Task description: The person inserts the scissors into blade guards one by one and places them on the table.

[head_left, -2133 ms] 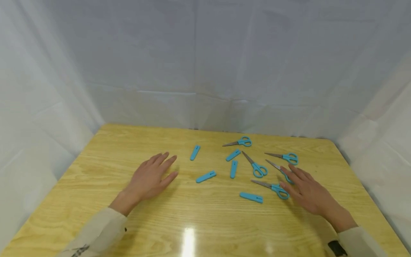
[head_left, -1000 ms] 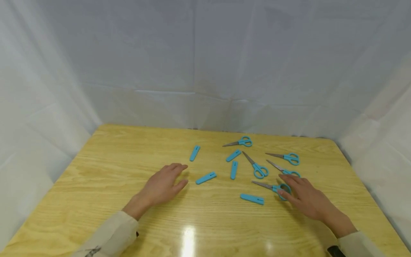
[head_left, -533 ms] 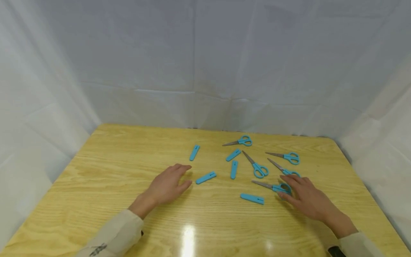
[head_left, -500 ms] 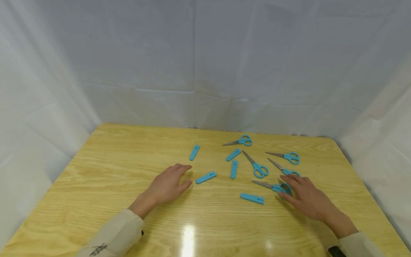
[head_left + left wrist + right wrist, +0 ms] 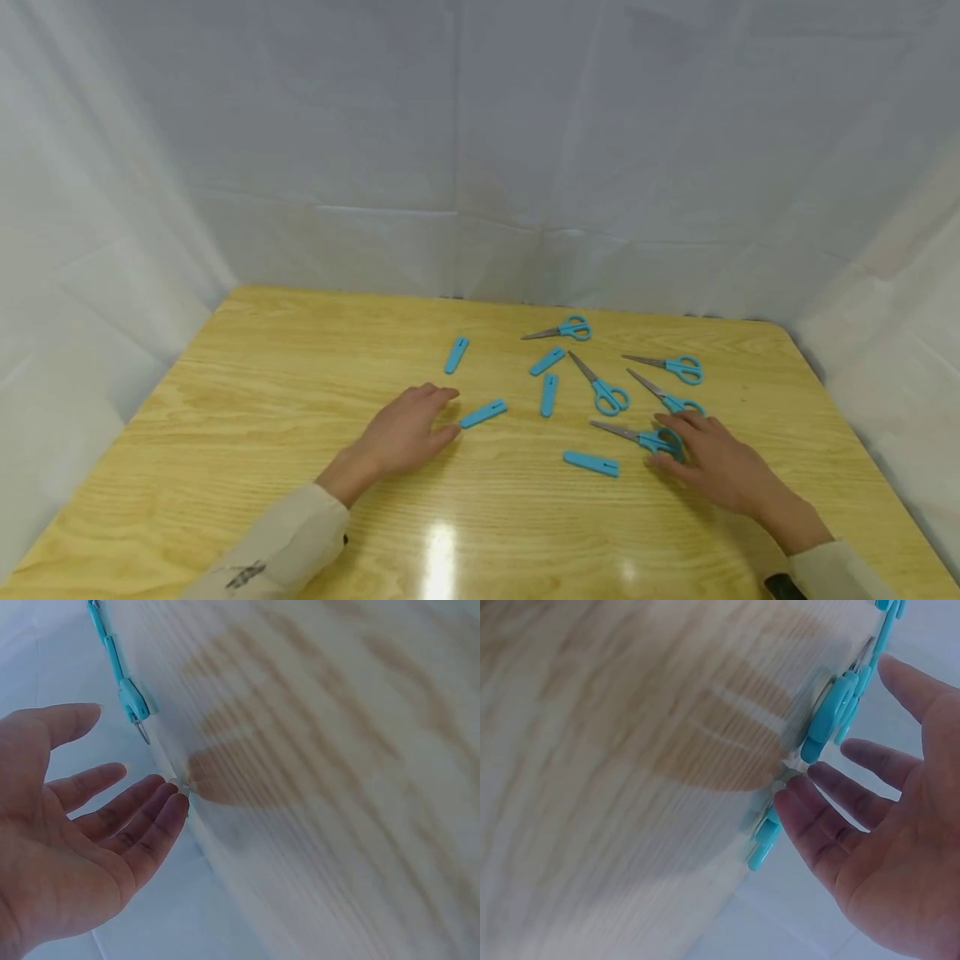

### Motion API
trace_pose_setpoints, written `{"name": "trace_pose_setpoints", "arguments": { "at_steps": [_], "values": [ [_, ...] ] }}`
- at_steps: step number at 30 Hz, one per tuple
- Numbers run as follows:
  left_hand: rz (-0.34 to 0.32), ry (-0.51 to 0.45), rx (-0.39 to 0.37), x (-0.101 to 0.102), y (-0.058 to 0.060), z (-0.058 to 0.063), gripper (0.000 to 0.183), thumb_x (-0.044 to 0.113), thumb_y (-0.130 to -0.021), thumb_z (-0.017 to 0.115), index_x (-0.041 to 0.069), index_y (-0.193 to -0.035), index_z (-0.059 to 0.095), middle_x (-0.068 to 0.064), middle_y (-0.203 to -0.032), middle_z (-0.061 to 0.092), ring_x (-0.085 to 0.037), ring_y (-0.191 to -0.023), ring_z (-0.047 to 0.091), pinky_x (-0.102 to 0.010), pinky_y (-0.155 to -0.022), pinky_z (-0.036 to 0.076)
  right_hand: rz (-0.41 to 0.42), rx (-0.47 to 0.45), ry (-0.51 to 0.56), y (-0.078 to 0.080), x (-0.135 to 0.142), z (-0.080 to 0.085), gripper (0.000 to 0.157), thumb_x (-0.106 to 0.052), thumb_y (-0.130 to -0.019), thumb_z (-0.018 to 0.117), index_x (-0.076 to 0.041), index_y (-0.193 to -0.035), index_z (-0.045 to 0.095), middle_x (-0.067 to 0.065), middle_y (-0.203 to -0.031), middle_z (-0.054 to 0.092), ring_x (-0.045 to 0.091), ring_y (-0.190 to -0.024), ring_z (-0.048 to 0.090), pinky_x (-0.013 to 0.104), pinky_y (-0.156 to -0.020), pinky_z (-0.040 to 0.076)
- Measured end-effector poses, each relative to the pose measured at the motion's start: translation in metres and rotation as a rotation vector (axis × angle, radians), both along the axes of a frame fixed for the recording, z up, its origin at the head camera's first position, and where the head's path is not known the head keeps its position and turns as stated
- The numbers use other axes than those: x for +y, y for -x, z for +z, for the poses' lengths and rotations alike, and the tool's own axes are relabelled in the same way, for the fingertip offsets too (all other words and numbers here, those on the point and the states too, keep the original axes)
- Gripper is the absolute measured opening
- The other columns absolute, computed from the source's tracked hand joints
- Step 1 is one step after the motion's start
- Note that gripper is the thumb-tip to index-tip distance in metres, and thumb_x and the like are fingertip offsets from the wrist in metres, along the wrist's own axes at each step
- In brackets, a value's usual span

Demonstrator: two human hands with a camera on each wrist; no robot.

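Blue scissors (image 5: 645,439): five, tips leftward, nearest crosswise
Blade sheaths (image 5: 588,463): five
My left hand (image 5: 408,429), right hand (image 5: 720,462): loosely spread

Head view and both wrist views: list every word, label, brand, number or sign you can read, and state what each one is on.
No readable text in any view.
Dark mark on the left sleeve: too blurred to tell whether it is lettering.
Blue scissors, blue sheaths and wooden table: no lettering can be made out.
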State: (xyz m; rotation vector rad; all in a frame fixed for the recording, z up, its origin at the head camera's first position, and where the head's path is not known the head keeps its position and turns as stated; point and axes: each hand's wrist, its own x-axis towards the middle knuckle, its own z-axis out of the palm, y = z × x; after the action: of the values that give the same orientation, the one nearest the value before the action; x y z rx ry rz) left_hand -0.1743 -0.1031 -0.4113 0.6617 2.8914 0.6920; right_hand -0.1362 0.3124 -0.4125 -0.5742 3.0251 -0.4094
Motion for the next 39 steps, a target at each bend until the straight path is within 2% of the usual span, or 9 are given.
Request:
{"name": "trace_pose_setpoints", "arguments": {
  "at_steps": [3, 8, 12, 21, 25, 31, 39],
  "values": [
    [-0.004, 0.006, -0.004, 0.004, 0.001, 0.001, 0.049, 0.033, -0.093, 0.060, 0.007, -0.134, 0.053, -0.009, -0.130, 0.054, -0.028, -0.122, 0.048, -0.043, -0.100, 0.040, 0.002, -0.002, -0.006, 0.001, 0.000, 0.001, 0.060, -0.049, -0.089, 0.062, -0.008, -0.132, 0.054, 0.012, -0.122, 0.053, 0.033, -0.098, 0.054, 0.044, -0.062, 0.050],
    [-0.027, 0.029, 0.020, 0.011, 0.002, 0.001, 0.049, 0.030, -0.091, 0.063, 0.004, -0.132, 0.054, -0.010, -0.123, 0.056, -0.027, -0.112, 0.052, -0.040, -0.093, 0.045, 0.030, -0.006, 0.008, 0.002, 0.001, 0.001, 0.061, -0.046, -0.088, 0.065, -0.004, -0.131, 0.053, 0.013, -0.119, 0.052, 0.032, -0.096, 0.054, 0.046, -0.069, 0.050],
    [-0.053, 0.069, 0.067, 0.015, 0.005, 0.000, 0.047, 0.030, -0.090, 0.065, 0.003, -0.128, 0.056, -0.009, -0.117, 0.057, -0.026, -0.105, 0.053, -0.038, -0.088, 0.046, 0.068, 0.000, 0.030, 0.004, 0.002, 0.000, 0.059, -0.041, -0.086, 0.069, -0.002, -0.128, 0.054, 0.012, -0.116, 0.053, 0.030, -0.094, 0.054, 0.047, -0.075, 0.049],
    [-0.070, 0.100, 0.118, 0.024, 0.011, -0.003, 0.041, 0.025, -0.088, 0.067, 0.001, -0.120, 0.060, -0.008, -0.110, 0.056, -0.026, -0.097, 0.052, -0.037, -0.082, 0.048, 0.086, -0.004, 0.021, 0.006, 0.002, 0.000, 0.059, -0.040, -0.085, 0.071, 0.000, -0.125, 0.055, 0.012, -0.115, 0.052, 0.031, -0.095, 0.054, 0.048, -0.076, 0.048],
    [-0.081, 0.116, 0.129, 0.026, 0.013, -0.004, 0.033, 0.024, -0.087, 0.067, 0.003, -0.112, 0.062, -0.006, -0.103, 0.053, -0.024, -0.091, 0.051, -0.035, -0.076, 0.048, 0.096, -0.005, 0.016, 0.008, 0.003, 0.001, 0.058, -0.038, -0.085, 0.072, 0.002, -0.123, 0.056, 0.013, -0.113, 0.052, 0.030, -0.092, 0.053, 0.046, -0.074, 0.048],
    [-0.097, 0.143, 0.104, 0.033, 0.015, -0.001, 0.025, 0.023, -0.087, 0.067, 0.004, -0.101, 0.061, -0.003, -0.091, 0.048, -0.021, -0.082, 0.046, -0.033, -0.070, 0.045, 0.098, -0.037, 0.034, 0.009, 0.002, 0.003, 0.055, -0.031, -0.084, 0.073, 0.004, -0.123, 0.057, 0.014, -0.113, 0.051, 0.030, -0.093, 0.053, 0.046, -0.075, 0.048],
    [-0.066, 0.194, 0.047, 0.043, 0.015, 0.003, 0.027, 0.021, -0.089, 0.064, -0.002, -0.103, 0.059, -0.007, -0.091, 0.048, -0.023, -0.081, 0.046, -0.035, -0.069, 0.046, 0.091, -0.080, 0.035, 0.010, 0.000, 0.005, 0.050, -0.029, -0.085, 0.072, 0.004, -0.121, 0.058, 0.016, -0.114, 0.049, 0.032, -0.096, 0.053, 0.048, -0.077, 0.048]
  ]
}}
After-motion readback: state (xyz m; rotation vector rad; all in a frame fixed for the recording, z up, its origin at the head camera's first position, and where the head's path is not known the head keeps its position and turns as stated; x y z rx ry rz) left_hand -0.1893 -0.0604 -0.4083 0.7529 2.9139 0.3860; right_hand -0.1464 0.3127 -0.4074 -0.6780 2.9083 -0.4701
